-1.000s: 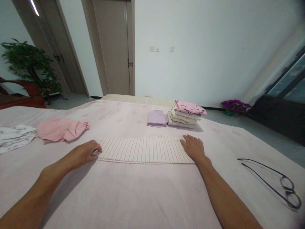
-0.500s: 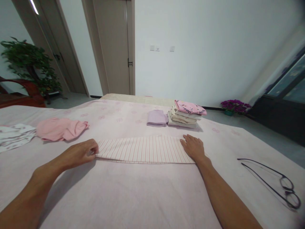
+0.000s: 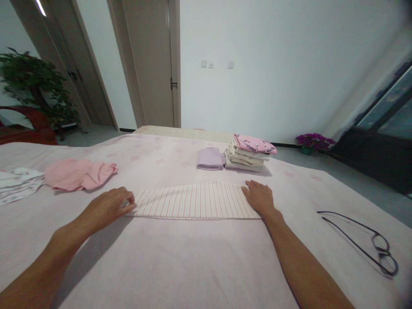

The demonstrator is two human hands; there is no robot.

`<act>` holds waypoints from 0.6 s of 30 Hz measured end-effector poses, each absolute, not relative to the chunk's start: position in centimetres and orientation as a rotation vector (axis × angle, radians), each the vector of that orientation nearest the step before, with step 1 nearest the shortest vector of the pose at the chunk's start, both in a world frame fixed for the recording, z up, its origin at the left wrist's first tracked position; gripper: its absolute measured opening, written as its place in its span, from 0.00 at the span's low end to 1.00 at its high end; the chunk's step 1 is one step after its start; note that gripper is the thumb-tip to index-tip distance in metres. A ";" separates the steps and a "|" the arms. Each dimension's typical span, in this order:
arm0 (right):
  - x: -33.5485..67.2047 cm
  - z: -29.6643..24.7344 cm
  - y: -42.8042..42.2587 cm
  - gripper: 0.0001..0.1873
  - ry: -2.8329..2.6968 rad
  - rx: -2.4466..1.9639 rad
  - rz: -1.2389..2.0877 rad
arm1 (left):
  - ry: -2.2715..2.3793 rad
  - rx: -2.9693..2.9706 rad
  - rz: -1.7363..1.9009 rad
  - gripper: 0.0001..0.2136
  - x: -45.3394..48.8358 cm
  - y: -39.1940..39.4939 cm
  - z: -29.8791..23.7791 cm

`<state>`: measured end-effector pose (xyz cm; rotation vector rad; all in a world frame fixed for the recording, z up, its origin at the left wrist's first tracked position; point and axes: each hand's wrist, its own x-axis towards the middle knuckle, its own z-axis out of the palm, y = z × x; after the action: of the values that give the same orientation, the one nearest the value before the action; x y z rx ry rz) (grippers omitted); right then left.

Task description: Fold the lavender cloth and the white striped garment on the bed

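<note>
A long, narrow folded garment (image 3: 193,201), cream with pink stripes, lies across the bed in front of me. At its left end, my left hand (image 3: 112,204) is curled in a pinch, thumb and forefinger close together on the cloth; the exact grip is partly hidden. My right hand (image 3: 259,197) rests flat on the garment's right end, palm down with fingers stretched forward. Just beyond it stand a stack of folded clothes (image 3: 247,156), topped by a pink printed piece, and a folded lilac garment (image 3: 210,159).
A crumpled pink garment (image 3: 79,174) and a white patterned one (image 3: 19,184) lie at the left. Black-framed glasses (image 3: 383,253) sit unfolded on the right. All rest on a pale pink bedspread (image 3: 199,266). Behind are a door (image 3: 149,64) and a white wall.
My left hand has shifted slightly inward over the garment's left end, with the fingers repositioned. My right hand stays on the right end. The whole view has moved slightly.
</note>
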<state>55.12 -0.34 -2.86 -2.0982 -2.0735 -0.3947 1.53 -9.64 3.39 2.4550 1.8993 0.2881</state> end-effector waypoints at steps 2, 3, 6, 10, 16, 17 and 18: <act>55.0 -2.8 -0.5 0.24 -2.051 -2.070 -0.414 | 1.837 2.490 0.471 0.15 2.8 -9.3 2.7; 54.9 -2.7 -0.6 0.23 -2.032 -2.042 -0.433 | 1.773 2.513 0.547 0.16 3.5 -9.0 2.1; 54.7 -2.3 -0.9 0.21 -2.027 -1.842 -0.503 | 1.586 2.600 0.653 0.18 5.4 -8.3 -0.3; 53.7 -1.4 -1.5 0.19 -2.167 -1.399 -0.409 | 1.538 2.763 0.529 0.24 6.3 -7.7 -3.1; 49.4 0.0 -3.4 0.16 -2.294 -1.030 -0.028 | 1.554 2.828 0.374 0.26 6.3 -8.1 -3.6; 48.6 0.3 -3.8 0.18 -2.335 -0.995 0.027 | 1.545 2.826 0.373 0.26 6.4 -8.2 -3.3; 47.8 0.5 -4.3 0.19 -2.386 -0.958 0.086 | 1.526 2.828 0.378 0.26 6.5 -8.3 -3.0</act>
<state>47.83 -4.29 0.52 -0.9582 -2.3862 0.0861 6.54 -8.35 -3.04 2.8282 1.5256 0.3778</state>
